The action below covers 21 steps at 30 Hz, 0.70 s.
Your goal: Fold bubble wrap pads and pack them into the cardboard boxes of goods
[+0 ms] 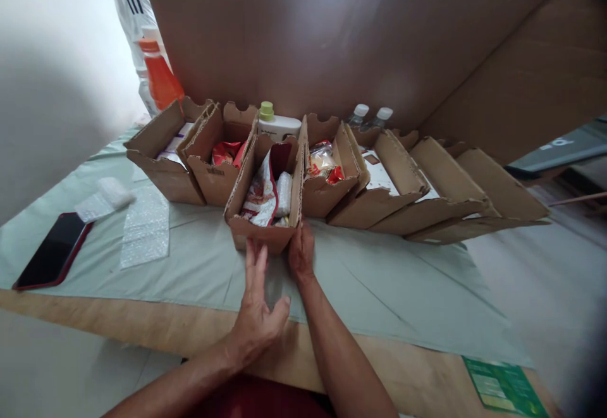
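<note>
An open cardboard box stands in front of me, pulled forward of a row of similar boxes. In it lie a red-and-white printed packet, a roll of bubble wrap and smaller items I cannot make out. The stretched fingers of my left hand touch the box's front wall, thumb spread away. At its lower right corner, my right hand is closed against the side, fingers partly hidden. The neighbouring boxes hold red packets, clear and red packages and a white box.
Bubble wrap and a phone lie on the green cloth at left. Behind the row stand a white bottle, white-capped bottles, an orange bottle and a tall cardboard panel. A green packet lies front right.
</note>
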### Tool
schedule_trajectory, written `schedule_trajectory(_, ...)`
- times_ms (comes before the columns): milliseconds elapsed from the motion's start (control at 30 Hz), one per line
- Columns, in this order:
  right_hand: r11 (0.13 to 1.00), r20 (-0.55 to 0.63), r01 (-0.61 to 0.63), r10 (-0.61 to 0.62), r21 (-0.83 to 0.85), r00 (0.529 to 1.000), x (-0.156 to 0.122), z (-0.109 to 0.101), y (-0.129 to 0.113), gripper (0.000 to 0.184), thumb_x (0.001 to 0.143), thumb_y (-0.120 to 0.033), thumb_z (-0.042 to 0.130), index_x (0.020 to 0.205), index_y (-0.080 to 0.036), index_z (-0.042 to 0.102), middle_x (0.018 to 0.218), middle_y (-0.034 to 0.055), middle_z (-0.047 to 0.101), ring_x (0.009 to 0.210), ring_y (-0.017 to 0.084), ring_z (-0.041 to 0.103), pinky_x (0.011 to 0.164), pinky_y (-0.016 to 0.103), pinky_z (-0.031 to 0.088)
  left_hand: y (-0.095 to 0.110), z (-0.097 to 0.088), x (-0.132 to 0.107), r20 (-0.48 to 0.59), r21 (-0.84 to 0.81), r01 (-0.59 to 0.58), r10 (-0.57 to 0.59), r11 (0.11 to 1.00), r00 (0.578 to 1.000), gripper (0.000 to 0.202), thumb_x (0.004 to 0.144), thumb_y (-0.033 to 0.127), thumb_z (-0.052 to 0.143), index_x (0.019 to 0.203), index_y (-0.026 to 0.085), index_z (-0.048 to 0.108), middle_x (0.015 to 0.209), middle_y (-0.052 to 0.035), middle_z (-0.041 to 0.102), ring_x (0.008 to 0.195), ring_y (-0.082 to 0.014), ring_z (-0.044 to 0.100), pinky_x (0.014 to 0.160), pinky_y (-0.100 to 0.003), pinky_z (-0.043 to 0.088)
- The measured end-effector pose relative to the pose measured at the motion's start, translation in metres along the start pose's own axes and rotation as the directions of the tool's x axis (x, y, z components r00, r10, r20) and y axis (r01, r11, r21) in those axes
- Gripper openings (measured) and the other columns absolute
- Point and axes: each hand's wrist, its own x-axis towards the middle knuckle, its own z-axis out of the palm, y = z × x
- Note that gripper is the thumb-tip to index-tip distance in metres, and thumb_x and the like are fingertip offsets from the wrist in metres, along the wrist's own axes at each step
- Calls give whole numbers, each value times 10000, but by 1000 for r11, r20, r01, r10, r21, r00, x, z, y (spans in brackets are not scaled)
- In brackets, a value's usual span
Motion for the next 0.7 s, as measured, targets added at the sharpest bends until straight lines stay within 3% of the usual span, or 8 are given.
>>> schedule_trajectory(100, 999, -91, -38, 37, -9, 995, 3, 0, 12, 573, 991, -611, 317, 1183, -196, 663, 1309, 171, 639, 1269, 296, 576, 1083, 490, 472, -13, 12, 42, 1, 0, -24, 24, 1000, 1000, 927, 868, 150, 604, 1655, 339, 153, 1772, -86, -68, 1635, -360, -4, 1272, -623, 249)
schedule_trajectory(233, 997, -119, -79, 81, 19, 990, 6, 2, 19, 536, 980, -601, 323, 1136, -210, 656, 1246, 148, 656, 1131, 268, 639, 914, 428, 560, -29, 20, 92, 3, 30, -28, 27, 999, 1000, 917, 819, 177, 625, 1637, 278, 222, 1765, -137, -34, 1633, -363, 65, 1255, -610, 293)
schedule_trajectory(367, 995, -117, -92, 97, 48, 988, 6, 3, 17, 470, 962, -574, 379, 1092, -217, 655, 1184, 128, 689, 1028, 248, 678, 878, 404, 566, -35, 19, 119, 7, 72, -34, 34, 997, 999, 901, 799, 189, 629, 1621, 248, 267, 1760, -155, 3, 1629, -354, 108, 1249, -588, 325)
schedule_trajectory(500, 993, -87, -94, 100, 69, 991, 3, 3, 9, 409, 965, -520, 402, 1070, -213, 651, 1004, 92, 743, 862, 220, 712, 823, 383, 571, -31, 7, 108, 31, 83, -36, 34, 996, 999, 890, 813, 197, 628, 1624, 256, 267, 1756, -158, 66, 1618, -354, 165, 1223, -592, 374)
schedule_trajectory(600, 995, -26, -71, 73, 75, 997, -3, 4, -6, 358, 947, -476, 468, 1058, -198, 665, 878, 71, 753, 785, 213, 719, 776, 366, 577, -31, -17, 74, 49, 124, -51, 45, 991, 998, 791, 856, 204, 620, 1594, 278, 344, 1749, -139, 146, 1587, -345, 272, 1202, -575, 418)
schedule_trajectory(700, 997, 71, 16, -21, 72, 997, -5, 11, -37, 308, 954, -410, 516, 1104, -198, 682, 889, 57, 760, 787, 188, 719, 783, 336, 579, -38, -50, 28, -7, 251, -29, 32, 968, 999, 605, 891, 181, 592, 1485, 263, 508, 1697, -144, 299, 1538, -340, 380, 1197, -568, 432)
